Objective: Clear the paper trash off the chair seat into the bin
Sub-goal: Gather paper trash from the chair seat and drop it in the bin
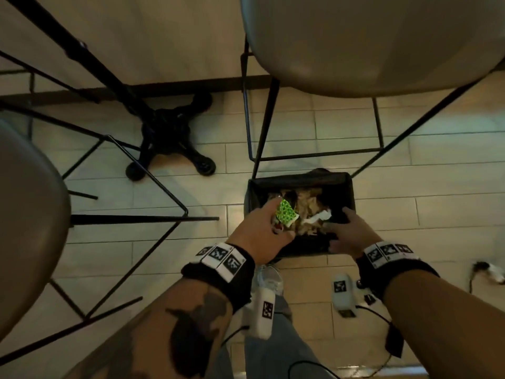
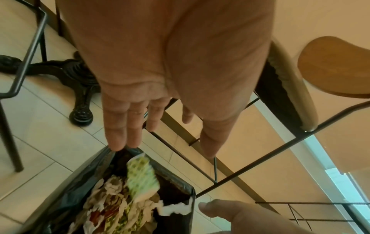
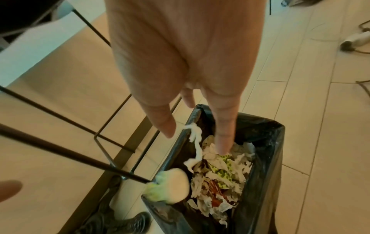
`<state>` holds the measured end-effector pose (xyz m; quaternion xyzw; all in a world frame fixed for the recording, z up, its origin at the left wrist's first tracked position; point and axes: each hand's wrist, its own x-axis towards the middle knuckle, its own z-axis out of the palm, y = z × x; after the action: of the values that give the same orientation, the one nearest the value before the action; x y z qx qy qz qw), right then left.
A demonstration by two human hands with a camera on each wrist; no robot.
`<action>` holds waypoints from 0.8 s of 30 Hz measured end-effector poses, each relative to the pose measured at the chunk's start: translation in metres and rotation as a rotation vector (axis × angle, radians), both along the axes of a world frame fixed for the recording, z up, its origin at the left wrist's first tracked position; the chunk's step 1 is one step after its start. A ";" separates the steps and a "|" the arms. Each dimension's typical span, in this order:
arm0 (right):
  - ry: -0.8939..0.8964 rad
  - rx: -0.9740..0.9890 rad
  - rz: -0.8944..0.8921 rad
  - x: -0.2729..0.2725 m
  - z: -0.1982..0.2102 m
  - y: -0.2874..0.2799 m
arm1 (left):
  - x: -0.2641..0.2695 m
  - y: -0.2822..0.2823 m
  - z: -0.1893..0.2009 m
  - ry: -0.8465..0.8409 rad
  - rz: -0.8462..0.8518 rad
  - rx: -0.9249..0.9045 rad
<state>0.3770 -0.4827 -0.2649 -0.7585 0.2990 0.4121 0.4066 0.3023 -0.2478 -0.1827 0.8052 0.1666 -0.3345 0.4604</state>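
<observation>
The black-lined bin (image 1: 353, 193) stands on the floor under a pale chair (image 1: 369, 45), full of crumpled paper. My left hand (image 1: 269, 216) hovers over its left rim with straight fingers (image 2: 120, 139). A green-dotted paper (image 1: 287, 213) hangs in the air just under it, blurred (image 2: 143, 177). My right hand (image 1: 343, 222) is over the right rim, fingers (image 3: 223, 142) pointing down into the bin (image 3: 277, 126). A twisted white paper (image 3: 195, 142) falls free below its thumb and shows as a white strip (image 1: 320, 216) over the trash. Neither hand holds anything.
Thin black chair legs (image 1: 262, 124) frame the bin at the back. A second chair (image 1: 27, 214) is at the left and a black table base (image 1: 175, 132) behind it. White tagged devices (image 1: 343, 294) and cables lie on the tiled floor near my feet.
</observation>
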 end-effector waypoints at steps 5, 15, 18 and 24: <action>-0.016 -0.173 0.530 0.000 0.033 0.015 | -0.032 0.031 0.053 -0.008 0.098 0.025; -0.333 0.090 1.219 0.033 0.177 0.216 | -0.129 0.198 0.253 -0.536 0.746 0.281; -0.513 0.229 1.374 -0.004 0.291 0.329 | -0.161 0.265 0.279 -0.602 1.011 0.505; -0.846 0.339 1.638 -0.040 0.354 0.521 | -0.197 0.392 0.256 -0.238 1.224 0.773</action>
<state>0.3367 0.0380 0.0894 -0.7504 -0.5650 0.2982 0.1697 0.1051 0.1439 0.0732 0.7039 0.6415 0.1546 0.2630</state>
